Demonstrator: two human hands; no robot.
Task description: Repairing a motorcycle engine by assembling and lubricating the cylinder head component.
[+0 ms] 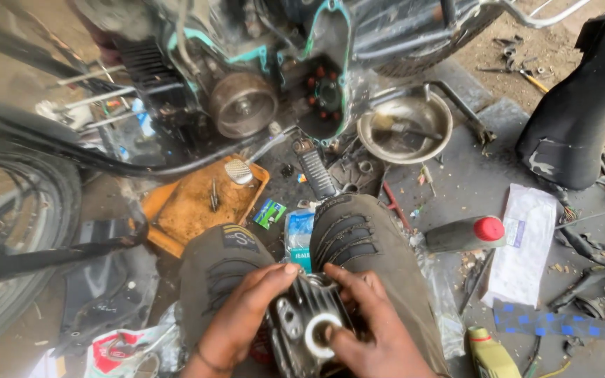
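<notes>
Between the knees, low in the head view, a finned engine cylinder rests in the lap, bore end facing up toward the camera. The left hand clasps its left side, fingers curled over the top fins. The right hand grips the right side, equally near, thumb pressing a white ring at the bore.
</notes>
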